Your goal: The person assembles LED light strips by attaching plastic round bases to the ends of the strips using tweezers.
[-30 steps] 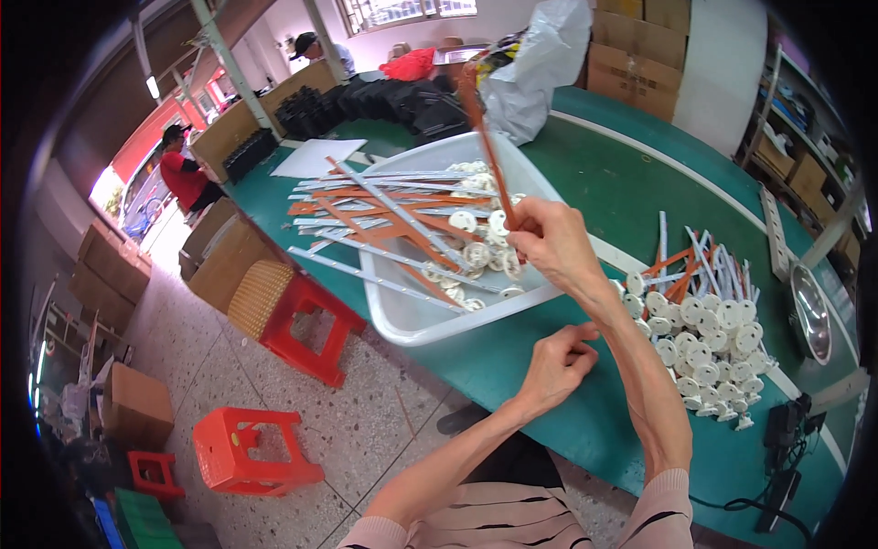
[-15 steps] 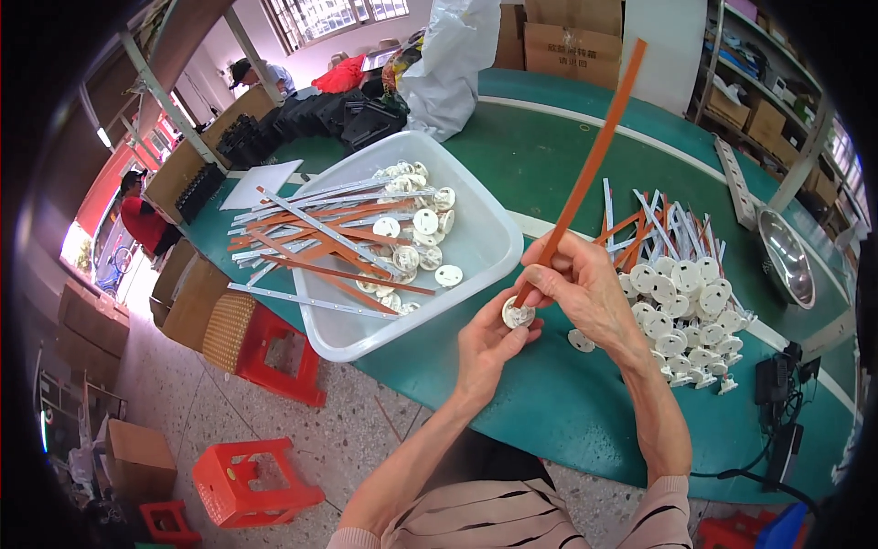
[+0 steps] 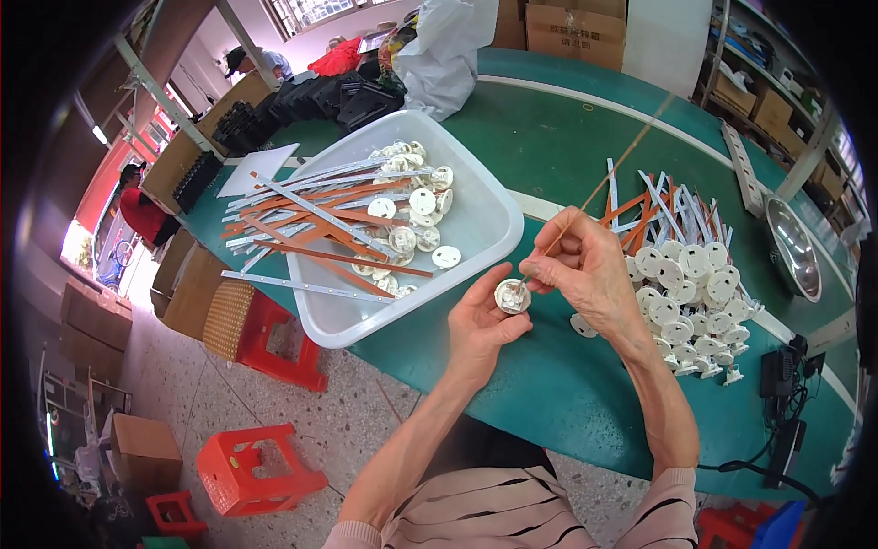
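On the green counter (image 3: 567, 407), a white plastic tub (image 3: 480, 215) is holding strips (image 3: 320, 214) and white discs (image 3: 422, 201), the hands are working beside it — left hand (image 3: 477, 328) cradling one disc (image 3: 512, 296), right hand (image 3: 590, 267) pinching a thin brown strip (image 3: 625, 156) against it — and heaped discs (image 3: 695, 261) are lying rightmost.

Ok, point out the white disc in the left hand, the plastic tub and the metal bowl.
White disc (image 3: 510, 297), head view: middle of its round face.
Plastic tub (image 3: 485, 209), head view: bare inner side toward its right end.
Metal bowl (image 3: 794, 249), head view: its shiny middle.
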`<state>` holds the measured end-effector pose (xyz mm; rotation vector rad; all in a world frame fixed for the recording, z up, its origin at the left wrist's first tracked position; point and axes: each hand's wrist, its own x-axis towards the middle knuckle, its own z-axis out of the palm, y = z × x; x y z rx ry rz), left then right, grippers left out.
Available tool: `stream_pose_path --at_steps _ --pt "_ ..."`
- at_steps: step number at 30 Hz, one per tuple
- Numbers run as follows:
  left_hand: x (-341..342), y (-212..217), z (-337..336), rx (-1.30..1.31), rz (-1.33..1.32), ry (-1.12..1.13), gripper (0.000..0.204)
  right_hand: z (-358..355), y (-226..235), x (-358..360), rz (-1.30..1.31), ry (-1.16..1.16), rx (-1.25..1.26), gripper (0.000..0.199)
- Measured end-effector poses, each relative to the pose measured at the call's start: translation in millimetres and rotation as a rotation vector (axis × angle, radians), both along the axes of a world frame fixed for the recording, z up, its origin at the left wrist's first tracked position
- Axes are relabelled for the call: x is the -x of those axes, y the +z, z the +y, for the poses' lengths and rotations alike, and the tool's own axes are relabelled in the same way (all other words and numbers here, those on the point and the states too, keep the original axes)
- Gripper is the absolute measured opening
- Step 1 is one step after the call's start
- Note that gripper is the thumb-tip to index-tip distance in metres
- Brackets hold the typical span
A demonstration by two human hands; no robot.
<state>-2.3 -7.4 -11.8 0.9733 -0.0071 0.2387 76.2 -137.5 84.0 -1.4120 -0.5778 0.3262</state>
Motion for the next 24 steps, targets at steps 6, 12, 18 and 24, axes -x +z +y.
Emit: stream_pose_path --at_steps 6,12,18,24 --pt "0.8 -4.4 6.7 0.067 -0.010 -0.053 0.049 -2.2 -1.0 3.2 -0.239 -0.117 0.170 0.016" --pt "0.0 2.9 -0.5 0.128 0.075 -0.023 0.031 3.3 -10.5 0.3 -0.213 -0.127 0.094 0.014" --pt "-2.1 0.8 4.9 0.190 0.092 -0.159 0.033 8.1 -18.0 0.8 -0.087 -0.097 0.057 0.014" --pt "-0.4 1.6 6.1 0.276 0.099 -0.157 0.039 7.8 -21.8 -5.2 -0.035 -0.120 0.023 0.017"
